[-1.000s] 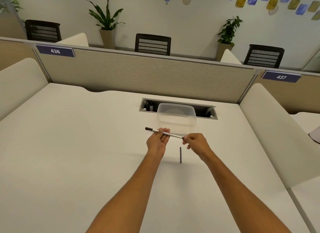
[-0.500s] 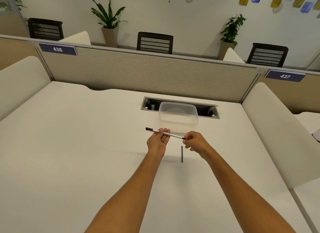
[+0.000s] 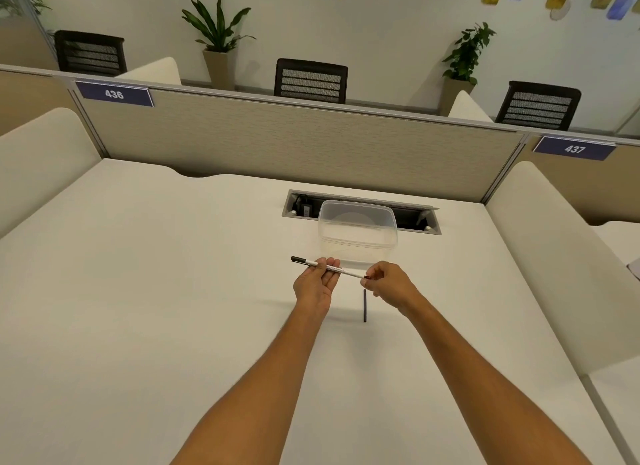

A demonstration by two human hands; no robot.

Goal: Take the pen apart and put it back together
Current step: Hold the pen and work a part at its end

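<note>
A slim white pen [image 3: 349, 274] with a black left end is held level above the white desk [image 3: 138, 291]. My left hand [image 3: 315, 286] grips its middle from below, palm up. My right hand [image 3: 389, 284] pinches the pen's dark right tip between thumb and fingers. A thin dark pen part [image 3: 364, 305] lies on the desk just below my right hand, pointing toward me. Whether the tip piece is separated from the barrel cannot be told.
A clear plastic container [image 3: 358, 227] stands just beyond the hands, in front of a cable slot [image 3: 298, 206] in the desk. A beige partition [image 3: 277, 142] closes the back; padded side panels [image 3: 554, 256] flank the desk.
Both hands stay in nearly the same place. My right fingers have shifted slightly on the pen's right end, which now shows a dark tip.
</note>
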